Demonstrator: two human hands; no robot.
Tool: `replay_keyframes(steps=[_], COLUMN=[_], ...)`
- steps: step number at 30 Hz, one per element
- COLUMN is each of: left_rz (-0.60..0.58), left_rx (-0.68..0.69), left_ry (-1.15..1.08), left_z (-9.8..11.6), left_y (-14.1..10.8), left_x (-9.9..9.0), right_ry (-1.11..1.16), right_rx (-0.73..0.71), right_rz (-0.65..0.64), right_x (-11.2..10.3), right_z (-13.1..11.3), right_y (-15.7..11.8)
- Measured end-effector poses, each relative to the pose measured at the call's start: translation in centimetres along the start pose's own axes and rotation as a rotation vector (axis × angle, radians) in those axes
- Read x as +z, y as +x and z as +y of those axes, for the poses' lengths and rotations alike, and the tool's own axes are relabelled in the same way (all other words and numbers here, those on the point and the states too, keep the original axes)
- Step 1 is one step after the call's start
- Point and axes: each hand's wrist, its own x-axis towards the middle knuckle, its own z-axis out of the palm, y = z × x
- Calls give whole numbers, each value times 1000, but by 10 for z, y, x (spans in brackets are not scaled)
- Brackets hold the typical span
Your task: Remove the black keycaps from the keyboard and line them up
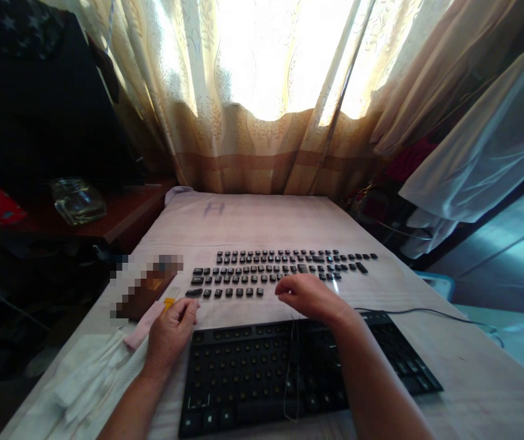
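Note:
A black keyboard point(238, 366) lies in front of me with most left-side keys removed, their small mounts bare; keys remain at the far right and along the bottom. Beyond it, loose black keycaps point(239, 279) are laid in rows on the cloth. My right hand point(307, 296) reaches over the keyboard to the near rows, fingers bent together; anything between them is hidden. My left hand point(173, 330) rests curled at the keyboard's upper left corner, beside a brush-like thing with a yellow band point(169, 302). Whether it grips anything is hidden. A thin wire loop point(291, 403) lies across the keyboard.
White cloth or gloves point(90, 373) lie at the left near a brown, partly pixelated object point(149, 293). A cable point(427, 311) runs off right. A glass jar point(78, 201) stands on a wooden desk point(126, 217) beside a dark screen point(46, 110). Curtains point(243, 143) hang behind.

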Motion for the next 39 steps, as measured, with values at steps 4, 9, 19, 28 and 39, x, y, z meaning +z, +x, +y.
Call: replay_keyframes(steps=[4, 9, 19, 28, 39], left_rz=[7, -5, -1, 13, 6], left_rx=[5, 7, 13, 21, 18], left_ry=[10, 35, 55, 62, 86], left_z=[0, 2, 6, 5, 7], left_y=[1, 1, 0, -1, -3], left_x=[1, 0, -1, -1, 0], right_ry=[8, -25, -178, -341, -344], right_rx=[7, -2, -85, -143, -101], right_rz=[-28, -102, 17, 10, 163], right_x=[-13, -3, 45, 45, 50], right_z=[1, 2, 16, 5, 18], right_y=[-22, -57, -97, -93, -106])
